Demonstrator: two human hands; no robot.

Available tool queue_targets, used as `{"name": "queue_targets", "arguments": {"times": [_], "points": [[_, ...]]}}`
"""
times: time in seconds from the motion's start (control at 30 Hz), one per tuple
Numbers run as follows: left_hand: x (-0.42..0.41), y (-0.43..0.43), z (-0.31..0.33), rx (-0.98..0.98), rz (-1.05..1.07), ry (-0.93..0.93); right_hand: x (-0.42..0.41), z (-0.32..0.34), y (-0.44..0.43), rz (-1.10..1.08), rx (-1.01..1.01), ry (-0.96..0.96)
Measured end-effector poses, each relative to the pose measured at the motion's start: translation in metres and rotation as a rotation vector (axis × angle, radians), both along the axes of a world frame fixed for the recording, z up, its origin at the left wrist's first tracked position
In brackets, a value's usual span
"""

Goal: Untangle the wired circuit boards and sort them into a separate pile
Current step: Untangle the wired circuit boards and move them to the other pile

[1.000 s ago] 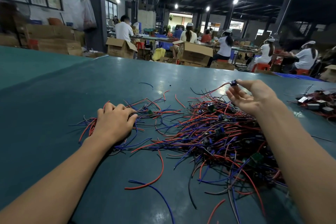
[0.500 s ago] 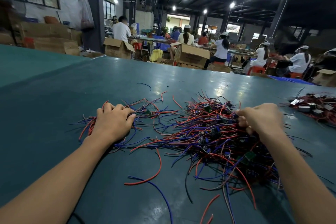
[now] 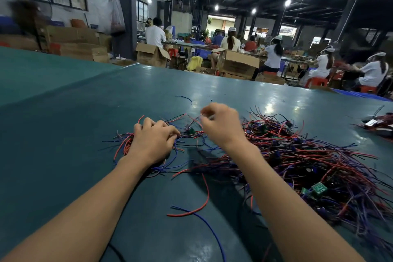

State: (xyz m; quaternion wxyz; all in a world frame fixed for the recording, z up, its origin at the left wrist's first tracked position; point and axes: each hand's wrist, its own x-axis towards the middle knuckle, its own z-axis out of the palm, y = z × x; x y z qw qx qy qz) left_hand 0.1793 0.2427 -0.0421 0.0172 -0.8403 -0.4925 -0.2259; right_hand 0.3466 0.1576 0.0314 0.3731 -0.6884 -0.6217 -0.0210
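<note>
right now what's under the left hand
Red and blue wires fan out from beneath the left hand curled over them. Whether a board lies under the palm is hidden.

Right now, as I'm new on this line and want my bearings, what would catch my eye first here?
The big tangle of red and blue wires with small green circuit boards, sprawling over the right of the green table. Next, the left hand gripping a smaller bunch left of it, and the right hand raised beside it, seemingly pinching a thin wire.
</note>
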Motion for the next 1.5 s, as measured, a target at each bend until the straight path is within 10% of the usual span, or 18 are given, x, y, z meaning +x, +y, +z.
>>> {"name": "queue_targets", "arguments": {"times": [0.27, 0.57, 0.73, 1.03, 1.5], "points": [[0.009, -0.021, 0.011, 0.167, -0.413, -0.165, 0.005, -0.05, 0.041, -0.006, -0.187, -0.001], [0.025, -0.063, 0.024, -0.192, -0.865, -0.128, 0.016, -0.05, 0.036, -0.011, -0.146, 0.152], [0.029, -0.062, 0.024, -0.257, -0.782, -0.033, 0.022, -0.043, 0.03, 0.045, -0.005, 0.451], [0.025, -0.062, 0.033, -0.294, -0.747, 0.015, 0.024, -0.041, 0.03, 0.024, -0.213, 0.078], [-0.03, -0.019, 0.046, -0.433, -0.468, -0.006, 0.067, -0.029, 0.009, 0.004, -0.183, 0.056]]}}
